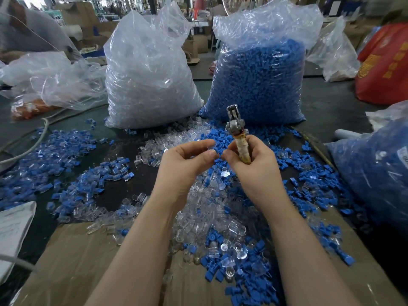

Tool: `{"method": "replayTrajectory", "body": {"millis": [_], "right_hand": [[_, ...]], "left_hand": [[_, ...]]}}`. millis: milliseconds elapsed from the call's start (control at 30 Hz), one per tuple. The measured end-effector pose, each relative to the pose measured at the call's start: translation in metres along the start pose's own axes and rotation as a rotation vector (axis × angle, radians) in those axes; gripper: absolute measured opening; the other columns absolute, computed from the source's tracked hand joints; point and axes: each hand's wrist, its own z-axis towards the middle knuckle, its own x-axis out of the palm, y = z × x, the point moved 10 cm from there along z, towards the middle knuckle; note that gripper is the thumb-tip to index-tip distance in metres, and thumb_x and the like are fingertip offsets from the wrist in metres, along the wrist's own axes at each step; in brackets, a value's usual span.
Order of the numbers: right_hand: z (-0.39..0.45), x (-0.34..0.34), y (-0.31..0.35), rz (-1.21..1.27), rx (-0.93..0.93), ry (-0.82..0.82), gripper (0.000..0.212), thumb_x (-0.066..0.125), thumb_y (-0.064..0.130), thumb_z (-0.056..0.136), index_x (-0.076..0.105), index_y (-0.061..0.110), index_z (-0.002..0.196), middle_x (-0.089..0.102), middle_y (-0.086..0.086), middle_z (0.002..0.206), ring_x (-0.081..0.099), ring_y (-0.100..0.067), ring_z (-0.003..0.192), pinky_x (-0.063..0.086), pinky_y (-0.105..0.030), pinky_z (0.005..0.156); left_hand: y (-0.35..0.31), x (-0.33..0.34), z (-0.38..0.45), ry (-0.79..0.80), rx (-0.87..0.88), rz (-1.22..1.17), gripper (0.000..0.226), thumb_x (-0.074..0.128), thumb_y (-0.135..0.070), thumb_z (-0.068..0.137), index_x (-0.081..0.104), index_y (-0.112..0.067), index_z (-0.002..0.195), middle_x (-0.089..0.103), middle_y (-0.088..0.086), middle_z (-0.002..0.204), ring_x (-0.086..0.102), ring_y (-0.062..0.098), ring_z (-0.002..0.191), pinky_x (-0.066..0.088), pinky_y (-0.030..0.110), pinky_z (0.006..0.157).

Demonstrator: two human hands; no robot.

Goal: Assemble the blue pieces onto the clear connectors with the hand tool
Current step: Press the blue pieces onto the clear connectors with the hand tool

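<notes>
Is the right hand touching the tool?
Touching. The head view shows the right hand with fingers curled round the hand tool's wrapped handle.

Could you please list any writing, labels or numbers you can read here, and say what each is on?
None can be read.
Yellow characters on the red bag: too blurred.
White label on the blue-filled clear bag at far right: cut off, blurred.
Faint print on the white sheet: too small.
</notes>
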Motion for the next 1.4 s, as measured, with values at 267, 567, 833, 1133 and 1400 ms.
{"method": "replayTrajectory", "body": {"millis": [267, 567, 833, 1133, 1400], "right_hand": [[-0.001, 0.000, -0.005, -0.179, 0.025, 0.102, 0.011, 0.064, 0.025, 0.092, 0.057, 0.024, 0.084, 0.058, 0.002, 0.071, 0.051, -0.017, 0.064, 0.047, -0.041, 0.064], [-0.006, 0.017, -0.017, -0.374, 0.074, 0.277, 0.010, 0.061, 0.034, 0.085, 0.055, 0.028, 0.088, 0.059, 0.006, 0.074, 0.056, -0.021, 0.068, 0.049, -0.048, 0.068], [-0.007, 0.018, -0.017, -0.413, 0.069, 0.303, 0.010, 0.058, 0.033, 0.082, 0.053, 0.026, 0.087, 0.059, 0.003, 0.076, 0.056, -0.024, 0.071, 0.048, -0.049, 0.069], [-0.008, 0.014, -0.015, -0.492, 0.026, 0.257, 0.009, 0.055, 0.021, 0.084, 0.054, 0.029, 0.086, 0.057, 0.004, 0.068, 0.050, -0.018, 0.062, 0.046, -0.044, 0.061], [-0.008, 0.010, -0.012, -0.601, 0.018, 0.230, 0.015, 0.053, 0.017, 0.081, 0.057, 0.028, 0.091, 0.056, 0.001, 0.065, 0.050, -0.025, 0.061, 0.046, -0.045, 0.057]], "left_hand": [[-0.015, -0.011, 0.000, -0.090, 0.117, -0.093, 0.021, 0.068, 0.004, 0.086, 0.070, -0.011, 0.101, 0.074, 0.011, 0.093, 0.073, 0.018, 0.088, 0.058, 0.024, 0.080], [-0.027, -0.013, 0.000, -0.086, 0.227, 0.103, 0.026, 0.070, 0.003, 0.085, 0.067, -0.015, 0.104, 0.071, 0.006, 0.095, 0.068, 0.010, 0.083, 0.056, 0.024, 0.081], [-0.027, -0.011, 0.000, -0.065, 0.222, 0.080, 0.027, 0.071, 0.003, 0.083, 0.067, -0.015, 0.103, 0.072, 0.007, 0.095, 0.069, 0.012, 0.083, 0.057, 0.025, 0.080], [-0.026, -0.011, 0.000, -0.039, 0.211, 0.070, 0.026, 0.073, -0.001, 0.082, 0.068, -0.016, 0.103, 0.074, 0.000, 0.090, 0.070, 0.012, 0.084, 0.057, 0.024, 0.078], [-0.023, -0.010, 0.000, -0.020, 0.205, 0.064, 0.027, 0.074, -0.004, 0.079, 0.068, -0.014, 0.103, 0.073, -0.001, 0.089, 0.069, 0.010, 0.084, 0.055, 0.023, 0.079]]}}
